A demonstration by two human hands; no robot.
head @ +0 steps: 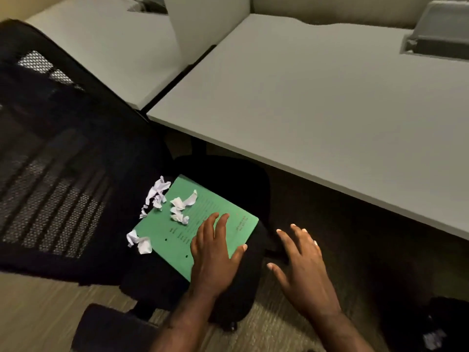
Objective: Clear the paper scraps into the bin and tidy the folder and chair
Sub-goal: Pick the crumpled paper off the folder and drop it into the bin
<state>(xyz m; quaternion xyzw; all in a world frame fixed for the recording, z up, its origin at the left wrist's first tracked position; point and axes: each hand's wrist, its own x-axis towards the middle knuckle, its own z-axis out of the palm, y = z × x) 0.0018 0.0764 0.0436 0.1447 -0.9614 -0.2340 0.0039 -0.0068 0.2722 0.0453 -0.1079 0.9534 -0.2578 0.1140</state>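
A green folder (162, 231) lies flat on the black seat of an office chair (63, 153). Several crumpled white paper scraps (181, 205) rest on the folder and beside its left edge, with one clump (139, 242) at its near-left corner. My left hand (215, 250) lies palm down on the folder's near right corner, thumb at its edge. My right hand (302, 265) hovers open with fingers spread, to the right of the seat and over the floor, holding nothing. A dark bin (431, 323) with white paper inside stands at the lower right.
A pale desk (330, 110) reaches over the front of the seat. A second desk (106, 47) sits to the left behind a divider panel (203, 19). A grey tray (441, 34) stands at the far right. The chair's armrest (109, 326) is near my left forearm. Carpet covers the floor.
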